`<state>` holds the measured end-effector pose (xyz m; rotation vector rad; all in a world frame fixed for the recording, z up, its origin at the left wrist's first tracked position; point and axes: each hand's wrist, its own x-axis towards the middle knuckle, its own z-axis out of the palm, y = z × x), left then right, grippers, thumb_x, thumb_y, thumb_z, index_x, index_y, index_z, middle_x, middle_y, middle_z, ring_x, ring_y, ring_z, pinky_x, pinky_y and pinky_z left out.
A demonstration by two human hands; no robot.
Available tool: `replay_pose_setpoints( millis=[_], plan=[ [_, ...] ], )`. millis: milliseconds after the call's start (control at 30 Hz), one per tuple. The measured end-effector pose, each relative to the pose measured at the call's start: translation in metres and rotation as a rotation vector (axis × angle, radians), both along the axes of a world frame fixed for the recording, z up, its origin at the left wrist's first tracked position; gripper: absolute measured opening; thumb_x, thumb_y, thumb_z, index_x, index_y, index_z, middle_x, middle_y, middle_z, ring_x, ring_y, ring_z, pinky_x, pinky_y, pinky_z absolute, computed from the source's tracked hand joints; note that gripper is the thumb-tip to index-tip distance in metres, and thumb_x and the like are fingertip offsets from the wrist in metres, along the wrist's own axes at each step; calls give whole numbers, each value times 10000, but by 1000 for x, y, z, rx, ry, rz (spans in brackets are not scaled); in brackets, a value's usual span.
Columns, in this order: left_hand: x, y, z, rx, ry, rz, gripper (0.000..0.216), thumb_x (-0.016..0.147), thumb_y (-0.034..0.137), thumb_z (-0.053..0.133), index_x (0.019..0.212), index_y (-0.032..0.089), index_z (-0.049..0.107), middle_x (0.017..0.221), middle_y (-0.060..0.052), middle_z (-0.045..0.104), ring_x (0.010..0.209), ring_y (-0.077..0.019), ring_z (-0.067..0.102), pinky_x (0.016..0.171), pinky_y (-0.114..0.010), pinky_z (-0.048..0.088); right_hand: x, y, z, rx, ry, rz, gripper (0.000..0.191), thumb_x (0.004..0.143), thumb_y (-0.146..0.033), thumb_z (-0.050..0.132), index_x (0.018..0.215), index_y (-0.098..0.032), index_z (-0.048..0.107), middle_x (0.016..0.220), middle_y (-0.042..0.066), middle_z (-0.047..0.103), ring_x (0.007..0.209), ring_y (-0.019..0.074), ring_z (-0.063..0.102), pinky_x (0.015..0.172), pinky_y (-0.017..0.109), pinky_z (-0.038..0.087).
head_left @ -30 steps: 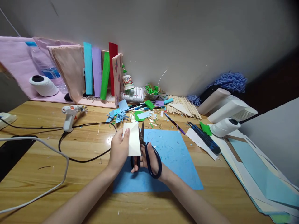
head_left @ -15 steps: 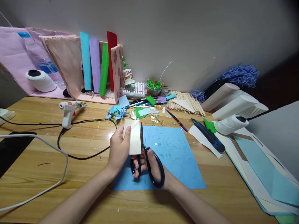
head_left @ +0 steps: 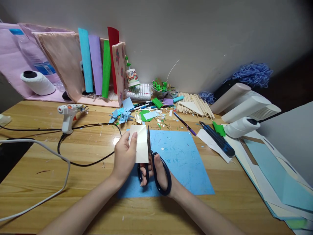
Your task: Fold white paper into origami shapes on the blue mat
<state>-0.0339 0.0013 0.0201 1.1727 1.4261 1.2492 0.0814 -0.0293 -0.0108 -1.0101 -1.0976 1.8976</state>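
A small cream-coloured piece of paper (head_left: 141, 147) with crease lines is pinched in my left hand (head_left: 124, 156), thumb in front and fingers behind. My right hand (head_left: 158, 173) holds black-handled scissors (head_left: 167, 182), the thumb through one loop and fingers through the other. One dark blade points away from me along the paper's right edge; the other blade is hidden behind the paper. Both hands are above a blue sheet (head_left: 186, 163) lying on the wooden table (head_left: 234, 202).
A glue gun (head_left: 68, 117) stands at left, with a black cord (head_left: 85, 163) and white cable nearby. Paper scraps, pens and blue folded paper (head_left: 124, 116) lie behind the sheet. A utility knife (head_left: 217, 140), thread cone (head_left: 242, 127) and stacked paper (head_left: 276, 176) are at right.
The camera view has shifted slightly, so the background sits a little higher and further left. Both hands keep their grips on the paper and scissors, almost unmoved.
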Motion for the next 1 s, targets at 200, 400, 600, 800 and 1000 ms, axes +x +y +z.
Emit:
replay_pose_setpoints(
  millis=[200, 400, 600, 800, 1000],
  plan=[
    [1, -1, 0, 8, 6, -5, 284, 822, 465, 427, 816, 191, 500, 496, 52, 493, 405, -117, 509, 337, -182, 378, -1, -1, -5, 21, 20, -24, 647, 694, -763, 276, 707, -148, 480, 542, -28, 452, 358, 68, 460, 425, 223, 449],
    [-1, 2, -1, 32, -29, 33, 276, 817, 457, 446, 774, 187, 486, 493, 61, 449, 379, -104, 490, 318, -171, 372, -1, -2, -1, 7, -8, -12, 720, 640, -802, 281, 757, -127, 504, 545, -27, 461, 376, 74, 487, 410, 210, 422],
    [0, 3, -3, 38, -67, 19, 265, 815, 443, 459, 772, 183, 486, 477, 64, 450, 344, -103, 478, 300, -176, 379, -3, -2, -3, -19, -39, -37, 723, 625, -806, 296, 746, -123, 498, 515, -31, 463, 347, 71, 473, 379, 205, 412],
    [3, 3, -3, 20, -115, 16, 262, 813, 436, 467, 756, 181, 479, 441, 70, 438, 329, -96, 459, 289, -160, 351, -5, -5, -11, -25, 37, -66, 708, 633, -798, 290, 767, -134, 492, 504, -45, 452, 339, 72, 477, 359, 200, 419],
    [4, 1, -2, 13, -136, 22, 274, 819, 432, 461, 850, 169, 530, 449, 67, 443, 344, -93, 459, 305, -157, 349, -10, -8, -20, -23, 82, -97, 684, 638, -792, 302, 760, -143, 481, 496, -58, 438, 315, 63, 459, 329, 186, 406]
  ],
)
